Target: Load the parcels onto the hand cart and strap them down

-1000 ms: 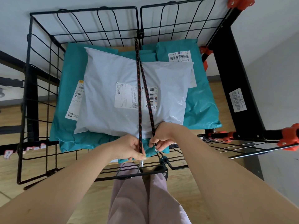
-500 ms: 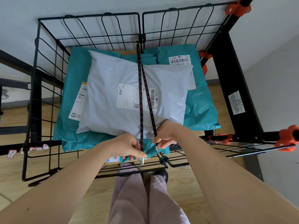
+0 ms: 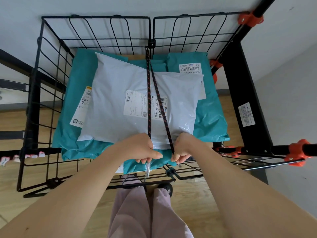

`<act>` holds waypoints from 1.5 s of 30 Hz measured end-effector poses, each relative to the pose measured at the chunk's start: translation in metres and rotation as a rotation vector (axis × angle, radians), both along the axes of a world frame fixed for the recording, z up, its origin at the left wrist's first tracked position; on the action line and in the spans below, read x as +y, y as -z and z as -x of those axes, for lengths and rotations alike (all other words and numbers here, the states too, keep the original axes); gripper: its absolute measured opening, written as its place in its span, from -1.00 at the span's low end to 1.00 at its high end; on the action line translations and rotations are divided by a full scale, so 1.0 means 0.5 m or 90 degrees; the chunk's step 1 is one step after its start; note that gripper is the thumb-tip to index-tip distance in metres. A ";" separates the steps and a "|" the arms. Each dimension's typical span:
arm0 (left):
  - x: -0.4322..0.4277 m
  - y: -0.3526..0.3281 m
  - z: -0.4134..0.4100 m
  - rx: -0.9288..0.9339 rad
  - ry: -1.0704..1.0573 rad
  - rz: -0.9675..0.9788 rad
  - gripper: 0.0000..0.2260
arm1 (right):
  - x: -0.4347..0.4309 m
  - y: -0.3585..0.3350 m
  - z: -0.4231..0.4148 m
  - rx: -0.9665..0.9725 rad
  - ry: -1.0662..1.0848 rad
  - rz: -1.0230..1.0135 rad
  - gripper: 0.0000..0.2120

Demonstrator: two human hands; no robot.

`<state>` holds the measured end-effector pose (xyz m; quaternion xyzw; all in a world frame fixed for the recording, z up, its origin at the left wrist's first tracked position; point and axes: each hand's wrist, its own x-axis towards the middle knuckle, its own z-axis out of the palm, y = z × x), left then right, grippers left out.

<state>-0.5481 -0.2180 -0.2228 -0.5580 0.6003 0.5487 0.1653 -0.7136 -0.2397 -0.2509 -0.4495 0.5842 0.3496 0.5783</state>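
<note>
Black cord (image 3: 148,103) pinched by curled hands, left hand (image 3: 142,150) beside right hand (image 3: 181,148).

Grey parcel (image 3: 120,107); teal parcels (image 3: 211,124); black, red-flecked cord (image 3: 148,100).

Grey plastic mailer (image 3: 120,107) tops teal plastic mailers (image 3: 211,124) in black wire cart (image 3: 96,39). Left hand (image 3: 140,148) and right hand (image 3: 184,146) each grip black-red elastic cord (image 3: 148,100).
</note>
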 end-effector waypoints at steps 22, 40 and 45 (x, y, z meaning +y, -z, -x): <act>0.002 0.024 -0.004 0.030 -0.055 -0.017 -0.65 | -0.012 0.010 -0.010 -0.002 0.048 -0.060 -0.91; 0.001 -0.036 -0.014 0.019 -0.077 0.034 -0.68 | -0.022 -0.051 0.012 0.017 0.083 -0.023 -0.87; -0.012 -0.054 -0.033 -0.032 -0.206 0.216 -0.64 | -0.041 -0.070 0.019 0.024 0.055 0.043 -0.80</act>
